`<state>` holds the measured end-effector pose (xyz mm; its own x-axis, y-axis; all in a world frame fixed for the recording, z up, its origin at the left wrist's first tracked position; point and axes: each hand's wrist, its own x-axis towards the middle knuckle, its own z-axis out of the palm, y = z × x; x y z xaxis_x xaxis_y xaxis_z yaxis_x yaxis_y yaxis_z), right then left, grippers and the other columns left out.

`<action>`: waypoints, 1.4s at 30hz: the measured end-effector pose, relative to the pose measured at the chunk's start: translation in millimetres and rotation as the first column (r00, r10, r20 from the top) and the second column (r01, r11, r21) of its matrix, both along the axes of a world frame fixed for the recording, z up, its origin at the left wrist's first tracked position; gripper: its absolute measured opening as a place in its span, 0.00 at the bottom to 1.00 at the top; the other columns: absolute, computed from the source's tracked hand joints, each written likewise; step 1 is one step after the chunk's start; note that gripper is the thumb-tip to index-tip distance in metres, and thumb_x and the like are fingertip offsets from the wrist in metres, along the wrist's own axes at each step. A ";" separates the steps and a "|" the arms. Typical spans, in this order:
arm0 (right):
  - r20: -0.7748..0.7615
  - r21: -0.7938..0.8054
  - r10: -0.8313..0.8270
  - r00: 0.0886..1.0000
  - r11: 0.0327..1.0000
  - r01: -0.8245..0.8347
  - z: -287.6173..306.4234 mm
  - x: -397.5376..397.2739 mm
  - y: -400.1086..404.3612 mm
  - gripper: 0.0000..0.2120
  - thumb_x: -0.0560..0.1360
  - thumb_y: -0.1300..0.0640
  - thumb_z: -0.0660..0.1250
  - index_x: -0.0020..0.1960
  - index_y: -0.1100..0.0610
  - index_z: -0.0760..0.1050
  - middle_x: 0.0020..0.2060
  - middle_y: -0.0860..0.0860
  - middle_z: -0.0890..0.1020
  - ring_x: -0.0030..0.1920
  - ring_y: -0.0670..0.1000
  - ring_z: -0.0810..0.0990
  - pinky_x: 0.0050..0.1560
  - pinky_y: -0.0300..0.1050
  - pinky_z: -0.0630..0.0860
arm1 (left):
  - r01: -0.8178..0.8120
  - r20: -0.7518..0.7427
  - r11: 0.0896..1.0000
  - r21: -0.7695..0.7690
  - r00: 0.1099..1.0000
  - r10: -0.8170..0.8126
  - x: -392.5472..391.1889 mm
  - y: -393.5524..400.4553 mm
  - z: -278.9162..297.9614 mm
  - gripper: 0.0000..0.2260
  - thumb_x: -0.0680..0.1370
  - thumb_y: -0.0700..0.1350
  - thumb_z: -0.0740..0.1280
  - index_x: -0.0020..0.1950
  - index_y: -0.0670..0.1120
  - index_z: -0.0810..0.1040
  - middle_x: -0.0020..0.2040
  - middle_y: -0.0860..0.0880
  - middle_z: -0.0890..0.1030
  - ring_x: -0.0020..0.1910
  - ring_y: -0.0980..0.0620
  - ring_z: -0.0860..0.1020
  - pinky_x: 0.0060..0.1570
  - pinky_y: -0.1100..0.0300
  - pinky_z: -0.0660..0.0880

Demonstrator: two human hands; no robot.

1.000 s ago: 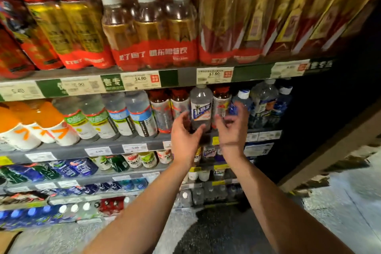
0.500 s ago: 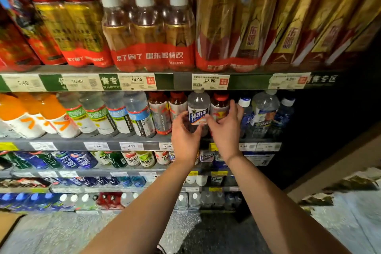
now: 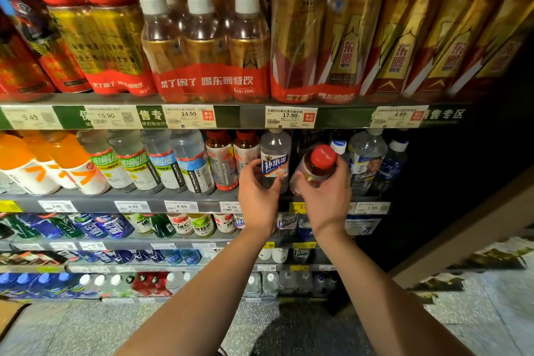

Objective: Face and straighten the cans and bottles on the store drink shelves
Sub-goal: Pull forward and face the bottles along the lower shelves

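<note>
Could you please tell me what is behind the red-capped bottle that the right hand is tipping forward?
Behind the red-capped bottle gripped by the right hand is a dark gap in the row. A white-capped bottle stands just beside it. Whether more bottles stand deeper in is too dark to tell.

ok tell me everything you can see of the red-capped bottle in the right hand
The clear plastic bottle with a round red cap holds amber-red drink and wears a pale label, mostly hidden. It is tilted, cap leaning out toward the camera, in front of the second shelf's edge. The right hand grips its body from below and the side. It sits close beside the clear blue-labelled bottle that the left hand holds.
</note>
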<state>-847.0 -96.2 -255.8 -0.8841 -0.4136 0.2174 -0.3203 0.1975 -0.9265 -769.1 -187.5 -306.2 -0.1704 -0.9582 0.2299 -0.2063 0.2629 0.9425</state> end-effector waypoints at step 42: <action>0.188 -0.173 -0.152 0.970 0.967 0.185 -32.2 -33.7 125.8 0.22 0.68 0.57 0.79 0.59 0.50 0.76 0.52 0.50 0.83 0.51 0.43 0.82 0.57 0.38 0.78 | 0.127 0.121 0.988 0.083 0.983 -0.137 -53.9 29.2 0.4 0.35 0.68 0.50 0.80 0.69 0.51 0.67 0.61 0.54 0.80 0.55 0.59 0.77 0.57 0.61 0.74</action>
<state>-880.7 29.6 -288.0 -0.9682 -0.2219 0.1155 -0.1301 0.0524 -0.9901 -823.0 -158.2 -305.9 -0.3193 -0.9391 0.1273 -0.2924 0.2255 0.9293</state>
